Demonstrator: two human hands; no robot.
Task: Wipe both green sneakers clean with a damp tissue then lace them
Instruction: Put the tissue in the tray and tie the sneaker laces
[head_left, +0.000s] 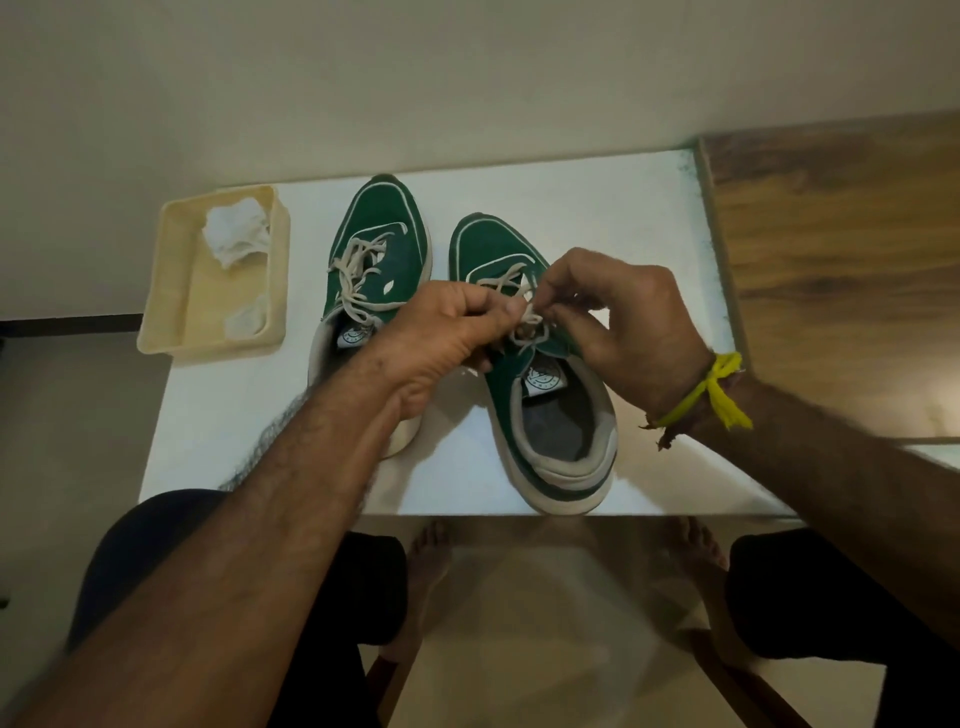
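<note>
Two green sneakers stand side by side on a white table (623, 218), toes pointing away from me. The left sneaker (382, 234) has its cream lace threaded and lying loose over the tongue. Over the right sneaker (493, 247), both hands meet at the eyelets. My left hand (441, 332) pinches a strand of the cream lace (527, 325) between thumb and fingers. My right hand (623, 322) pinches the lace from the other side. My left forearm hides the left sneaker's heel.
A cream plastic tray (171, 306) sits at the table's left end and holds crumpled white tissue (236, 234). A wooden surface (841, 270) adjoins the table on the right. My knees and bare feet are below the table's near edge.
</note>
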